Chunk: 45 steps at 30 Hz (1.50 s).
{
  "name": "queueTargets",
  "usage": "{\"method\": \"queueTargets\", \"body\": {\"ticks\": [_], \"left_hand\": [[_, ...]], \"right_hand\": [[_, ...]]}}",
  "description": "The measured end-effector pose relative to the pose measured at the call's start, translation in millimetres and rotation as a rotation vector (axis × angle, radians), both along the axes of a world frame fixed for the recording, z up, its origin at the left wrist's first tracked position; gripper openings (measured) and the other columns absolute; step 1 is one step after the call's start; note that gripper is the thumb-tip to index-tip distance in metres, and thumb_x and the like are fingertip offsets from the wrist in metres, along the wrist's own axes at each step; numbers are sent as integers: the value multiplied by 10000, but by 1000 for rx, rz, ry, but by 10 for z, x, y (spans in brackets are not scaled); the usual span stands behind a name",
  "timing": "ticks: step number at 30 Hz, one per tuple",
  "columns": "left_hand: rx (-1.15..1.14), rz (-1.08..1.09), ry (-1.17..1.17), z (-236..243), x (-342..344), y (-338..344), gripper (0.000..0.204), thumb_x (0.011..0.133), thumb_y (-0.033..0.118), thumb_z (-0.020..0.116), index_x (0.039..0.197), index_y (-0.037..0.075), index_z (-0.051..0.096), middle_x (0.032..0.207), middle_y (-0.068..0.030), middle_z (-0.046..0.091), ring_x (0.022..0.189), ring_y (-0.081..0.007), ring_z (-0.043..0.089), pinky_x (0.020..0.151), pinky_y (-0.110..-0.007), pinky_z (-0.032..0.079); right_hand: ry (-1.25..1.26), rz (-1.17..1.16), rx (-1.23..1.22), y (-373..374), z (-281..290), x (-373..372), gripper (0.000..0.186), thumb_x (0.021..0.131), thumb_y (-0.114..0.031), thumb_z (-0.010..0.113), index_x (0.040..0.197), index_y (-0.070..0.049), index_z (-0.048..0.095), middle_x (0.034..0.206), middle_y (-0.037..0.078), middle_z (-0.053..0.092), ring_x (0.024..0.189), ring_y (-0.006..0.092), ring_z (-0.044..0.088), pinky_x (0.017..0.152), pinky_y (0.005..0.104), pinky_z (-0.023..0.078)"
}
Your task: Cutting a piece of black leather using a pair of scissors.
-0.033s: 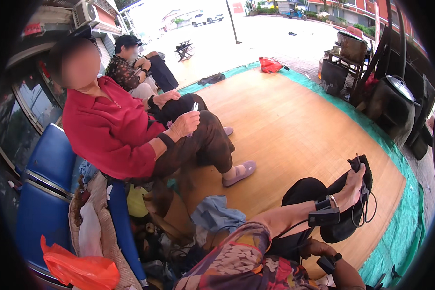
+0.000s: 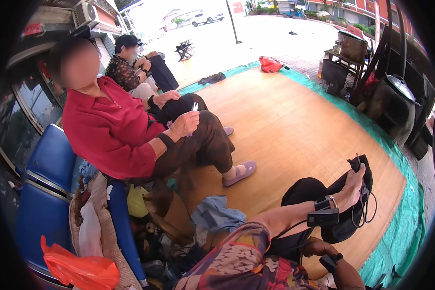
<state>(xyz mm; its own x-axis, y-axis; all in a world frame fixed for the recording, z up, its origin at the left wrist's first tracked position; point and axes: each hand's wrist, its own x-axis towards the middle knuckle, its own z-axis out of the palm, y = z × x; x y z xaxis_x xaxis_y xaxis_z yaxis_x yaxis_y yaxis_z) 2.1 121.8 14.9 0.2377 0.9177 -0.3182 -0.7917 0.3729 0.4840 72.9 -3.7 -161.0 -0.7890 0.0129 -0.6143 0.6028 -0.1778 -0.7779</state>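
My left hand (image 2: 349, 192) reaches out to the right from a patterned sleeve (image 2: 239, 249). Its fingers are closed at the upper end of a black cloth (image 2: 302, 192), which hangs in folds below and beside it. A thin dark pointed tip (image 2: 358, 158) sticks up by the fingers; its kind is unclear. A dark cord (image 2: 375, 209) loops under this hand, and a black box is strapped to the wrist. Nearer to me, my right hand (image 2: 319, 247) is curled against the lower part of the cloth, its fingertips partly hidden. That wrist wears a black band.
A person in red (image 2: 111, 125) sits at left holding small white snips (image 2: 195, 106); another person (image 2: 130, 67) sits beyond with dark cloth. Blue seats (image 2: 43, 203), an orange bag (image 2: 79, 266) and a light blue cloth (image 2: 217, 212) lie near. A wooden board (image 2: 275, 125) on green sheeting covers the ground.
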Motion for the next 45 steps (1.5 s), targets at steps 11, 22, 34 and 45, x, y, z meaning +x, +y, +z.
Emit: {"method": "queueTargets", "body": {"ticks": [11,22,34,45], "left_hand": [[82,-6,-97,187,-179,-196,149,895,322,584,891,183,531,785,53,565,696,-88,543,568,-271,441],[68,-72,-133,276,-192,-342,203,884,352,593,955,187,500,829,53,551,737,-80,542,601,-269,447],[95,-114,-186,464,-208,-554,245,861,409,611,933,191,526,833,73,545,758,-61,520,647,-261,429],[121,-118,-205,519,-159,-629,251,862,403,611,911,175,518,835,70,542,754,-57,510,642,-263,429]], "right_hand": [[55,-844,-780,-180,-770,430,181,752,-170,649,802,3,629,744,89,621,619,142,520,575,229,401],[-36,-1109,-644,-247,-1552,570,239,796,-249,631,829,-12,617,681,81,600,532,168,526,490,282,424],[-81,-1021,-492,-92,-1503,233,244,791,-250,634,836,-11,619,674,79,603,531,165,534,487,278,428],[-86,-998,-450,-135,-1484,128,249,787,-251,636,843,-9,622,667,77,606,531,162,541,485,275,432]]}}
